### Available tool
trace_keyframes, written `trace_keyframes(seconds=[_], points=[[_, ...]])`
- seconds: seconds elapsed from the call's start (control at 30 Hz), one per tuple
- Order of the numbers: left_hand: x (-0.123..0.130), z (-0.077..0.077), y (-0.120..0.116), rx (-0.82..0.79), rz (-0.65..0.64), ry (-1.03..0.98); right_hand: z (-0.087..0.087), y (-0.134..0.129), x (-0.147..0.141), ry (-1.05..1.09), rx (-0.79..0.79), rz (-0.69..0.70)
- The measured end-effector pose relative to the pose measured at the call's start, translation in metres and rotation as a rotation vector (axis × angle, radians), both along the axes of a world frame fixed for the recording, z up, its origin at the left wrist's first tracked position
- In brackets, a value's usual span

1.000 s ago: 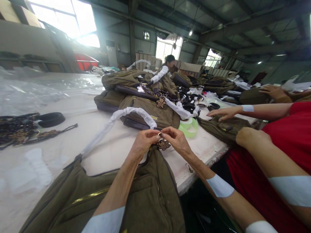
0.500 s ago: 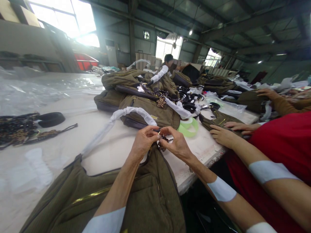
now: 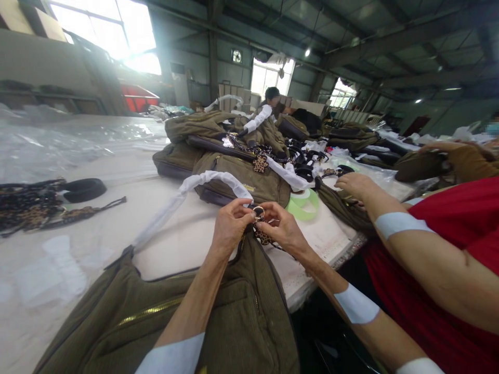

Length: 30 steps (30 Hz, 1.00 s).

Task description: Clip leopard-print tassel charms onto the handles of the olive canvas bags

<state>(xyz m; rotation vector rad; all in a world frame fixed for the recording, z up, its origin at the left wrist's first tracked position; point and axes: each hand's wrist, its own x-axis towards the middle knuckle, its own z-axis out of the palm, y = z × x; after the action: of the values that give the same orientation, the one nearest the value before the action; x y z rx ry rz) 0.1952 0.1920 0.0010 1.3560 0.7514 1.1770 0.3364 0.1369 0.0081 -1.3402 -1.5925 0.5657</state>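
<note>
An olive corduroy shoulder bag with gold zips lies in front of me, its strap wrapped in white paper. My left hand is closed in a pinch at the strap's end, by a gold ring. My right hand pinches the other side of that ring, thumb and fingers bent around it. From the ring hangs a leopard-print charm with a dark cord, below my right fingers. The fingertips hide exactly how ring and strap meet.
Behind my hands are stacked olive bags and a pale green tape roll. Dark cords with charms lie left near clear plastic. On the right, a co-worker in red handles another olive bag.
The gold ring now stands up more visibly between my fingertips, and the charm hangs in clearer view. The co-worker's hand has lifted off the flat bag and moved.
</note>
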Motion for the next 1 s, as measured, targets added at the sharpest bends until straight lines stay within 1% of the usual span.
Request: trace_keyframes(seconds=[0.07,0.13,0.2,0.3,0.4,0.47,0.57,0.63,0.7,0.8,0.9,1.0], points=[[0.000,0.000,-0.001,-0.003,0.017,-0.003,-0.001,-0.001,0.000,0.002,0.016,-0.055],[0.000,0.000,-0.001,-0.011,0.024,-0.004,-0.002,-0.001,0.001,-0.057,0.084,-0.114],[-0.001,0.001,-0.001,-0.030,0.022,-0.009,-0.003,-0.001,0.002,-0.127,0.154,-0.133],[-0.002,0.002,0.000,-0.049,0.001,-0.029,-0.005,0.001,0.004,-0.131,0.178,-0.114],[-0.004,0.002,0.000,-0.026,-0.032,-0.024,-0.006,0.002,0.005,-0.049,0.123,-0.113],[-0.004,0.003,0.000,-0.016,-0.038,0.009,-0.006,0.002,0.005,-0.041,0.119,-0.078],[-0.003,0.002,-0.001,-0.010,-0.063,0.040,-0.003,0.002,0.006,-0.168,0.226,0.013],[-0.001,0.001,-0.002,-0.005,-0.083,0.035,0.000,0.001,0.007,-0.295,0.306,0.017],[0.000,0.000,-0.002,-0.010,-0.084,0.027,0.000,0.001,0.006,-0.399,0.338,-0.019],[0.002,-0.003,-0.003,-0.008,-0.052,0.042,-0.004,0.002,0.004,-0.479,0.313,-0.106],[0.003,-0.003,-0.003,0.012,-0.013,0.070,-0.009,0.002,-0.001,-0.467,0.283,-0.184],[0.002,-0.002,-0.003,-0.023,-0.027,0.035,-0.012,0.002,-0.006,-0.406,0.285,-0.215]])
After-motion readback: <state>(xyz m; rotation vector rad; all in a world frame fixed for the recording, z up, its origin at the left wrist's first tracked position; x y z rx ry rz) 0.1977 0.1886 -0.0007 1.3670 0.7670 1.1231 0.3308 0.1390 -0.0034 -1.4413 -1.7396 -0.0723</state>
